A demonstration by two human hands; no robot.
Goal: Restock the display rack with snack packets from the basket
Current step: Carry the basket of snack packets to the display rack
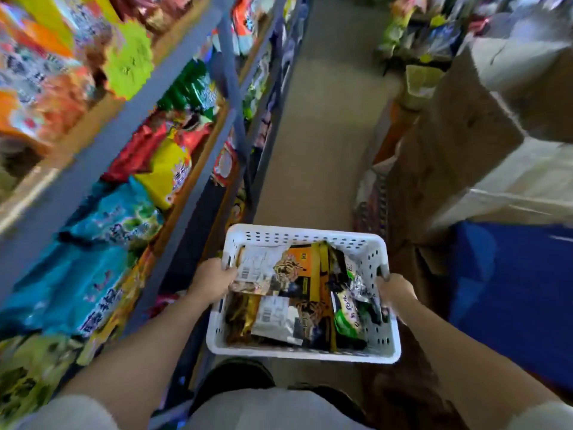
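Head view: left hand and right hand each grip 1 side rim of the white basket, snack packets inside, display rack at left.

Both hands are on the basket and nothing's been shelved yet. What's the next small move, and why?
Probably set the white basket down, or shift it to one hand. The left hand and right hand each grip a side rim, so neither is free to lift a snack packet. The display rack stands close on the left.
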